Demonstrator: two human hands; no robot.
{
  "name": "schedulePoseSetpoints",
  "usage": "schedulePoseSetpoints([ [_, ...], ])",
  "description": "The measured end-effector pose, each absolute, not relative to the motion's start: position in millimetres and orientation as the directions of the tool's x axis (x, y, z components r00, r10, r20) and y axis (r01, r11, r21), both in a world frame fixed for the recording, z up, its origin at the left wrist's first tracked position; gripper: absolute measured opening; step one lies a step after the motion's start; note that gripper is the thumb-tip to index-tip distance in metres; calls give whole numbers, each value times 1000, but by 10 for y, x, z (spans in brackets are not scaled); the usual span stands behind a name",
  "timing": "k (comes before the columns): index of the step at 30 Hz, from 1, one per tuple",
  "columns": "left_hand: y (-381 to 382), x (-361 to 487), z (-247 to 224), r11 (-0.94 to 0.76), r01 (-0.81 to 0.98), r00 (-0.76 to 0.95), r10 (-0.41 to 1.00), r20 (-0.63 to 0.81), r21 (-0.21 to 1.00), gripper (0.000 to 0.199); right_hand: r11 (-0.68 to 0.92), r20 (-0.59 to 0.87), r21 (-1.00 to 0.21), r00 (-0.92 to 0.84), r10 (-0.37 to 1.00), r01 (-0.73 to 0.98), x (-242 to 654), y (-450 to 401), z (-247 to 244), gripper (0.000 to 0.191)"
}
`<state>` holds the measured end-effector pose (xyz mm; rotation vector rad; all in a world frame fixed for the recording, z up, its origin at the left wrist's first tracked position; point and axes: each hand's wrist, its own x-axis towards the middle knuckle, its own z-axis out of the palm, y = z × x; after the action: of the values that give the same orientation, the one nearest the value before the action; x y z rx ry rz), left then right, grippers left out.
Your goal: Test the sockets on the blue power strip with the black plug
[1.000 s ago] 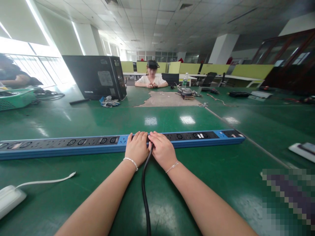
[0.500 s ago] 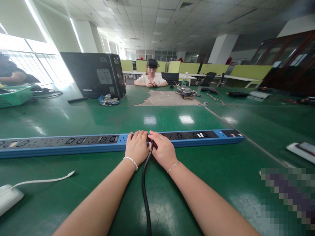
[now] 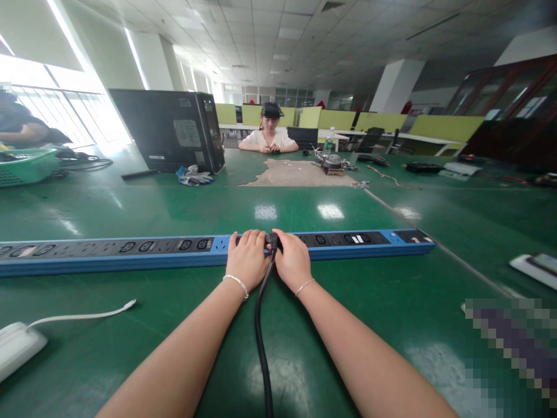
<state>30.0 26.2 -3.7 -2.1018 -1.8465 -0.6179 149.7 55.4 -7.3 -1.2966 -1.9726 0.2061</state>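
A long blue power strip [image 3: 143,263] with black sockets lies across the green table in front of me. My left hand [image 3: 247,258] rests over the strip just left of a black power plug [image 3: 274,240], fingers curled over the strip's top and far edge. Against the plug's right side is my right hand [image 3: 293,255], its fingers closed around it; the fingertips are partly hidden. The plug sits at the strip's sockets; whether it is fully seated I cannot tell. From it a black cable [image 3: 260,325] runs down between my forearms.
A white adapter [image 3: 20,348] with a short cable lies at left. Farther back stand a black computer case [image 3: 169,130], gloves [image 3: 194,176], a green basket [image 3: 28,168] and a bottle [image 3: 329,140]. One person [image 3: 268,139] sits opposite, another [image 3: 20,122] at far left.
My right hand has shifted off the top of the plug to its right side, so the plug now shows between my hands. The view has moved slightly; my left hand stays on the strip.
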Motion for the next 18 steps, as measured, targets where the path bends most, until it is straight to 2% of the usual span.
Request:
schedulePoseSetpoints([
  [8, 257, 300, -34, -143, 987, 92, 873, 478, 71, 42, 481, 519, -525, -185, 835, 702, 1481, 542, -59, 29],
  [10, 262, 295, -46, -147, 987, 96, 870, 484, 68, 42, 472, 513, -584, -150, 845, 661, 1485, 556, -43, 29],
  [14, 279, 282, -76, -158, 986, 108, 857, 504, 57, 49, 411, 494, -755, 29, 869, 511, 1518, 631, 0, 32],
  [18, 292, 268, -91, -155, 987, 107, 854, 509, 53, 54, 491, 573, -789, 153, 805, 370, 1663, 729, 38, 37],
])
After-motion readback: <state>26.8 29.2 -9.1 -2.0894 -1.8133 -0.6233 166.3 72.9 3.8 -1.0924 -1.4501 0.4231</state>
